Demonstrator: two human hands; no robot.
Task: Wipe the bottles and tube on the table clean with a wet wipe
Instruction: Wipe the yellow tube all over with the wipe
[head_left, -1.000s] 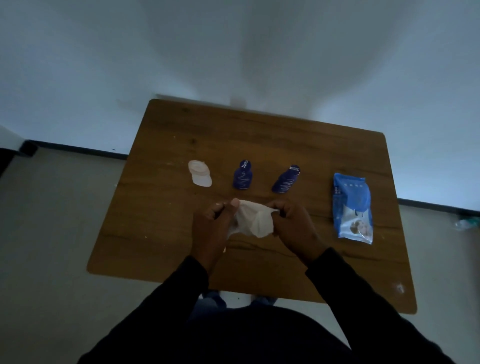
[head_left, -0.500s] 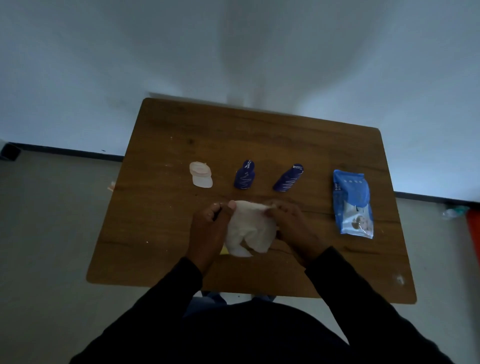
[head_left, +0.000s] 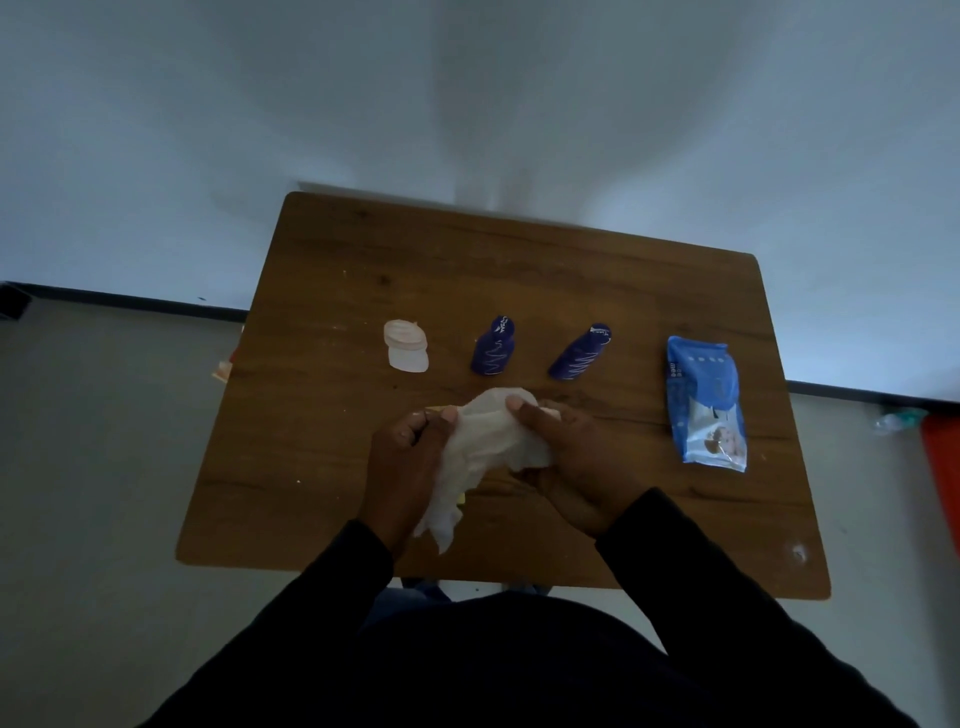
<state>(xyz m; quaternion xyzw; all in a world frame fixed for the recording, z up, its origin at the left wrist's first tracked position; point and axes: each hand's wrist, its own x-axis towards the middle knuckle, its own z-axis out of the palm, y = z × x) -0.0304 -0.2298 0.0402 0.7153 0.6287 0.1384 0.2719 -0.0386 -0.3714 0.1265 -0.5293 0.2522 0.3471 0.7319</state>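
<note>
A: Risks? I logged the left hand (head_left: 410, 457) and right hand (head_left: 574, 462) both pinching the wet wipe (head_left: 485, 452), bunched, just in front of the left blue bottle (head_left: 492, 347).

B: My guess was the trailing tail could catch and topple that bottle (it looked light). Right blue bottle (head_left: 581, 353) leaned beside it; the pale tube (head_left: 406, 347) lay on its other side.

A: Surface?

B: Wooden table (head_left: 519, 260), specked, wipes pack (head_left: 706, 405) beyond the right bottle. Dim room, pale wall, grey floor.

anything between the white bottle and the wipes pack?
Head view: two dark blue bottles, one nearer the white bottle, the other nearer the wipes pack.
</note>
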